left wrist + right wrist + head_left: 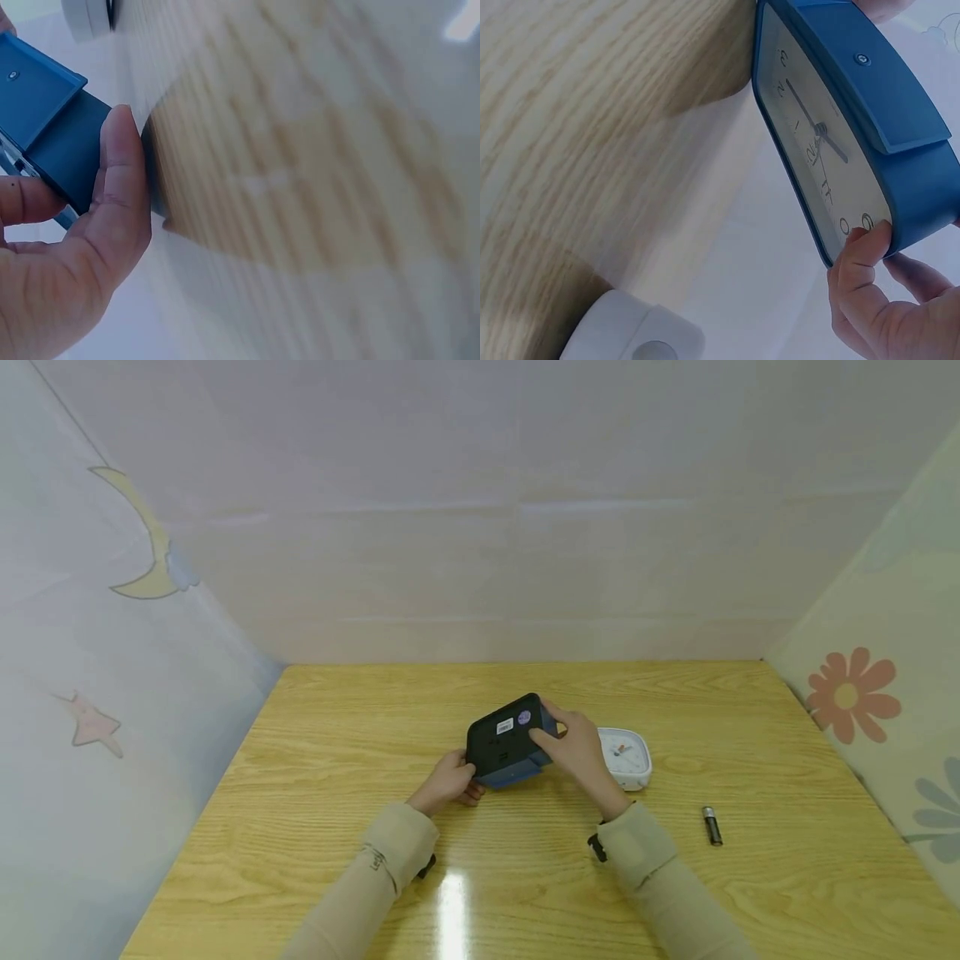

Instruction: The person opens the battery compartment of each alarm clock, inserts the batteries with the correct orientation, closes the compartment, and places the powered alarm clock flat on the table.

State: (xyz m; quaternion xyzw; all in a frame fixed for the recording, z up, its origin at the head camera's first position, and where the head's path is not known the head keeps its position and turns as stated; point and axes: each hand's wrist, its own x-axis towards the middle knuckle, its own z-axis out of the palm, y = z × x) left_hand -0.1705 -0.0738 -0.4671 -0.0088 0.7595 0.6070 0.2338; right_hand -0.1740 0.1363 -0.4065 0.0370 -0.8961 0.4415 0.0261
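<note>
Both hands hold a blue alarm clock [498, 739] tilted above the table, its black back facing up toward the head view. The left hand [447, 778] grips its lower left corner between thumb and fingers. At the opposite end, the right hand [573, 746] pinches the clock, thumb on the back and fingers on the face side. In the right wrist view the blue clock [817, 127] shows its white dial and hands. The left wrist view catches the clock's blue casing [37, 90] in the left hand [82, 247].
A white clock [626, 758] lies face up just beyond the right wrist. Farther right on the wooden table [315, 843] is a single battery [712, 826]. Printed cloth walls [480, 568] enclose the table at the back and sides.
</note>
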